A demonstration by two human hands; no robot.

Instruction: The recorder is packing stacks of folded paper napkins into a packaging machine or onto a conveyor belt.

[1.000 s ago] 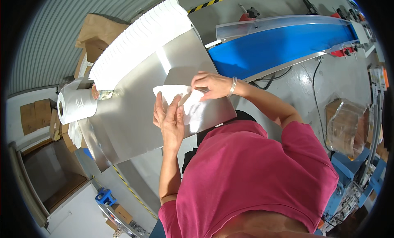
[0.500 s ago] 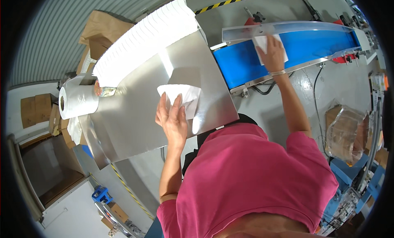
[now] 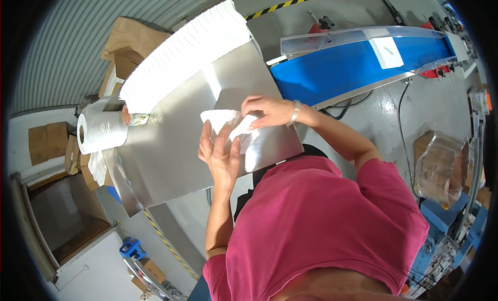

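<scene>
While the left hand point(image 3: 222, 154) lies flat with its fingers spread on a small white sheet point(image 3: 224, 120), seemingly to pin it to the steel table point(image 3: 171, 161), the right hand point(image 3: 265, 110) comes in from three o'clock with its fingertips pinched narrow at the sheet's near edge, a grip that looks suited to peeling one thin piece free. The sheet sits near the table's right side, at about twelve o'clock from the left hand. How many pieces lie under the palm cannot be told, since the hand covers most of them. At eleven o'clock a long row of white sheets point(image 3: 181, 49) stands packed on edge along the far side of the table, likely kept within easy reach. At nine o'clock a roll of clear film point(image 3: 101, 128) lies at the table's left end, with a small round thing beside it too blurred to name. At two o'clock a blue conveyor belt point(image 3: 342, 62) carries one white sheet point(image 3: 386, 51). Brown boxes point(image 3: 127, 46) beyond the row are partly hidden by it.
</scene>
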